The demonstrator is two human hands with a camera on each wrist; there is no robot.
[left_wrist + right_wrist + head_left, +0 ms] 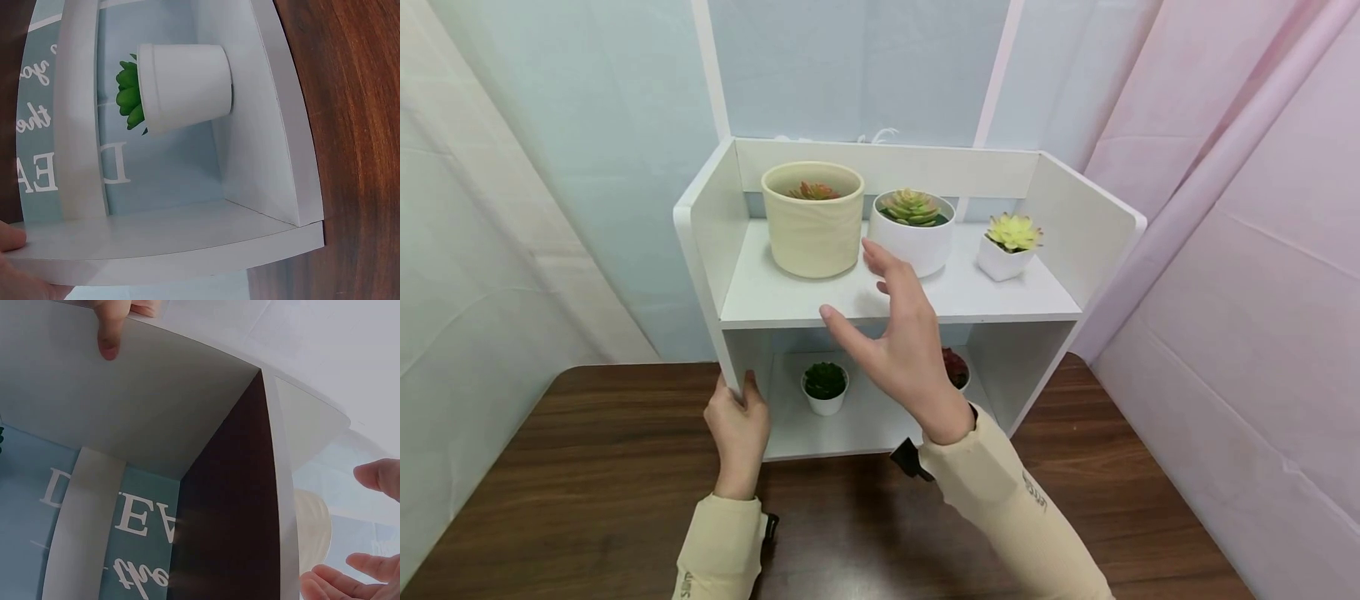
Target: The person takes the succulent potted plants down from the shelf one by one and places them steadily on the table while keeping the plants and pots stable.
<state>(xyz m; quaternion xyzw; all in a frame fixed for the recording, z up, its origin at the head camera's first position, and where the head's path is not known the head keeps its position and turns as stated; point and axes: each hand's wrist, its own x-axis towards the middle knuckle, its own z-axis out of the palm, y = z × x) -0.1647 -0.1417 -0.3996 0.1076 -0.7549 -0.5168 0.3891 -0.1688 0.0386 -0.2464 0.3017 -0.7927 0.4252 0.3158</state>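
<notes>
cream pot point(815, 237) stands on the white shelf point(706, 242), upper centre of the frame, not yet held, with succulents point(912, 208) already standing on both tiers point(760, 296). the right hand point(910, 350) has its grip spread and empty near the pot; the left hand point(739, 427) pinches the shelf's side panel point(748, 350), lower left of centre.

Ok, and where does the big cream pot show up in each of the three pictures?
Head: the cream pot stands left of centre, on the upper shelf.
Left wrist: not in it.
Right wrist: lower right, partly hidden, between the upper shelf's edge and the right fingers.
Shared landmark: the left hand on the side panel.
</notes>
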